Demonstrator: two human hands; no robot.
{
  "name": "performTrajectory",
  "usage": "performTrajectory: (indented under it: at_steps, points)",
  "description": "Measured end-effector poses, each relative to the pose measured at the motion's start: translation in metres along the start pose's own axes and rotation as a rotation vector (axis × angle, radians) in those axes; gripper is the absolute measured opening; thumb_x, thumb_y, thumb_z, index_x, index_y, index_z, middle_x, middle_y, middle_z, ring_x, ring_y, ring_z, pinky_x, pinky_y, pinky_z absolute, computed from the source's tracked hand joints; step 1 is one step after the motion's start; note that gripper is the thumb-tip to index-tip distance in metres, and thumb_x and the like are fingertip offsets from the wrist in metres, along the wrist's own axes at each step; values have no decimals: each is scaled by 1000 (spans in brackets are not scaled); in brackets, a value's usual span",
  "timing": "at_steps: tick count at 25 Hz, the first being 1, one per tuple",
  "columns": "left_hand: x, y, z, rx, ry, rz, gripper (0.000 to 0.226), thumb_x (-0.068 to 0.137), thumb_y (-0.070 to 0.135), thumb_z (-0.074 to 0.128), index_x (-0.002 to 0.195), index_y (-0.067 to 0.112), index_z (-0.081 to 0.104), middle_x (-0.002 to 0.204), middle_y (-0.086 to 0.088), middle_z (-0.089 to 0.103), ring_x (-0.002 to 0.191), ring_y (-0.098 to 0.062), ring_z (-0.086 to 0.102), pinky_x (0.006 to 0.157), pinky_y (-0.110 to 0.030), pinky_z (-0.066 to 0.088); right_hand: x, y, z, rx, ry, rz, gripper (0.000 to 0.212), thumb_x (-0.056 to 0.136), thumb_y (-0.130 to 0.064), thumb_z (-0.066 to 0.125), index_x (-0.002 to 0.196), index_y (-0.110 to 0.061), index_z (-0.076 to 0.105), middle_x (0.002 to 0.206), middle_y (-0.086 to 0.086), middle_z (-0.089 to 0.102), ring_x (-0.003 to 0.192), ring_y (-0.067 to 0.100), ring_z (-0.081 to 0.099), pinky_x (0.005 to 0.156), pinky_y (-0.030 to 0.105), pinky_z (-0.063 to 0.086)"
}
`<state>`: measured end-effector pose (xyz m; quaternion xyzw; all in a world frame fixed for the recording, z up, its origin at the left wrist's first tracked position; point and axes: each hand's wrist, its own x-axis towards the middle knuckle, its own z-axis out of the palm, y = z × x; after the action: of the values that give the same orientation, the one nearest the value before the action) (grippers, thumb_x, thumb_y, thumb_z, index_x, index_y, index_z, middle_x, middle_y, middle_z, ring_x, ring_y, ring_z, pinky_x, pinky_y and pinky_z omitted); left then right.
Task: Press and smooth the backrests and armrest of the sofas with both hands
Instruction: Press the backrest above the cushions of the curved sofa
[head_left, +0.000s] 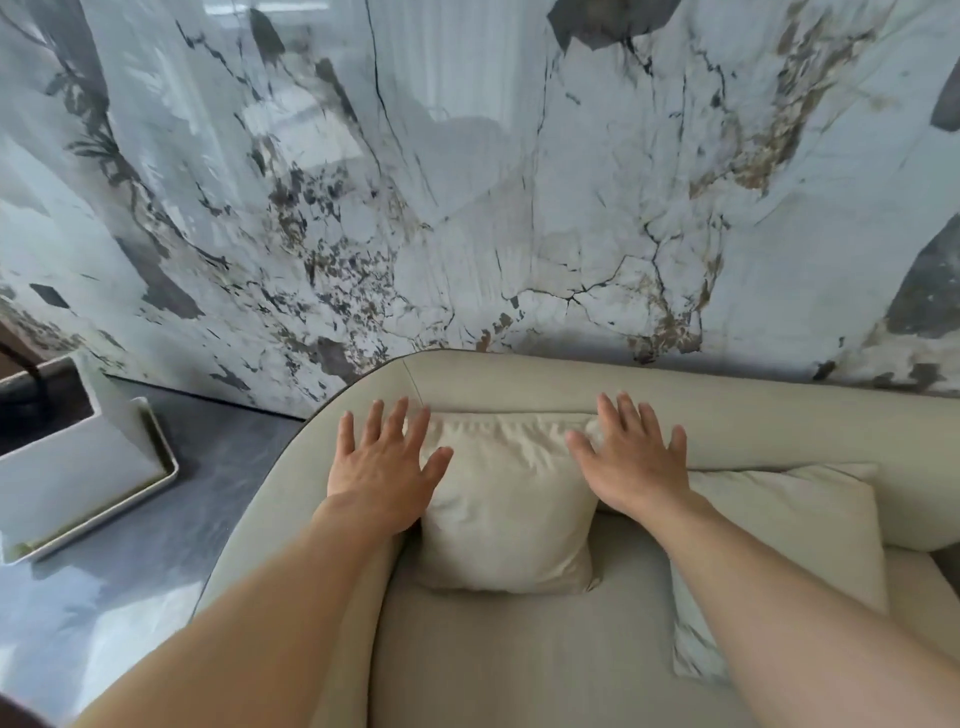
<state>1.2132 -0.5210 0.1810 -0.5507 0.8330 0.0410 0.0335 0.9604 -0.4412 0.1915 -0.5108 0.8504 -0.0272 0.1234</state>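
Note:
A beige sofa fills the lower half of the view, its backrest (753, 410) running along the marble wall and curving down into the left armrest (291, 499). My left hand (384, 467) lies flat with fingers spread where the armrest meets the backrest. My right hand (631, 457) lies flat with fingers spread on the backrest, just right of a cream square cushion (506, 514). The cushion leans against the backrest between my two hands. Neither hand holds anything.
A second cream cushion (789, 525) leans against the backrest to the right, under my right forearm. The sofa seat (519, 654) lies below. A white tray-like side table (78, 467) stands on the grey glossy floor (104, 623) at the left. The marble wall (467, 182) is directly behind.

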Motion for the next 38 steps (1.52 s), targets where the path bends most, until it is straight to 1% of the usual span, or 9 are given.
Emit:
performTrajectory:
  at_steps: [2, 5, 12, 20, 26, 29, 33, 36, 38]
  points:
    - [25, -34, 12, -16, -9, 13, 69, 91, 62, 5, 152, 32, -5, 163, 2, -8, 148, -23, -14, 115, -48, -16, 13, -28, 8, 0, 7, 36, 74, 91, -67, 15, 153, -29, 2, 162, -3, -6, 147, 20, -7, 114, 53, -5]
    - [56, -55, 29, -18, -18, 66, 69, 90, 62, 4, 152, 32, -8, 163, 1, -10, 147, -24, -16, 116, -49, -14, 27, -47, 20, -8, 11, 81, 74, 91, -68, 15, 153, -30, 1, 162, -4, -6, 147, 19, -8, 114, 52, -6]
    - [123, -35, 82, -28, 23, 161, 74, 86, 66, -2, 151, 32, -11, 162, 2, -15, 146, -22, -20, 115, -48, -18, 79, -35, 67, -16, 28, 126, 75, 88, -71, 11, 152, -34, -1, 162, -6, -10, 146, 16, -12, 115, 50, -9]
    - [199, -22, 164, -15, 15, 146, 76, 82, 66, -7, 149, 32, -17, 161, 2, -18, 145, -22, -23, 115, -49, -19, 177, -19, 152, -1, -7, 96, 77, 86, -73, 8, 152, -34, -3, 161, -7, -12, 146, 15, -14, 114, 50, -9]
    - [261, -19, 186, 0, 77, 178, 78, 82, 66, -8, 150, 30, -15, 161, 1, -19, 144, -22, -25, 115, -48, -20, 226, -21, 182, -3, 48, 71, 81, 81, -74, 5, 152, -35, -1, 161, -9, -10, 146, 13, -14, 114, 51, -9]
    - [286, -14, 198, -32, 134, 200, 75, 85, 66, -4, 151, 32, -10, 163, 1, -11, 146, -24, -19, 117, -50, -14, 253, -25, 194, 6, 136, 61, 79, 81, -72, 5, 151, -36, 0, 161, -10, -13, 145, 12, -15, 114, 50, -9]
    - [291, -15, 226, 64, 253, 188, 73, 89, 66, 0, 150, 31, -17, 163, 0, -6, 148, -26, -10, 118, -52, -6, 270, -29, 220, -15, 274, 51, 76, 84, -69, 3, 150, -34, -10, 161, -7, -15, 144, 14, -19, 115, 51, -11]
    - [296, -13, 235, 64, 317, 196, 74, 91, 63, 17, 154, 26, 4, 161, -5, 17, 147, -31, 12, 118, -55, 6, 275, -30, 240, -87, 372, 48, 73, 88, -66, 7, 148, -30, -16, 161, -2, -12, 145, 20, -17, 115, 52, -10]
    - [298, -12, 236, 35, 335, 212, 75, 90, 62, 26, 153, 23, 16, 158, -9, 27, 144, -35, 21, 116, -57, 11, 278, -31, 246, -74, 440, 50, 74, 89, -63, 15, 150, -27, -6, 162, 1, -1, 147, 23, -8, 115, 56, -4]
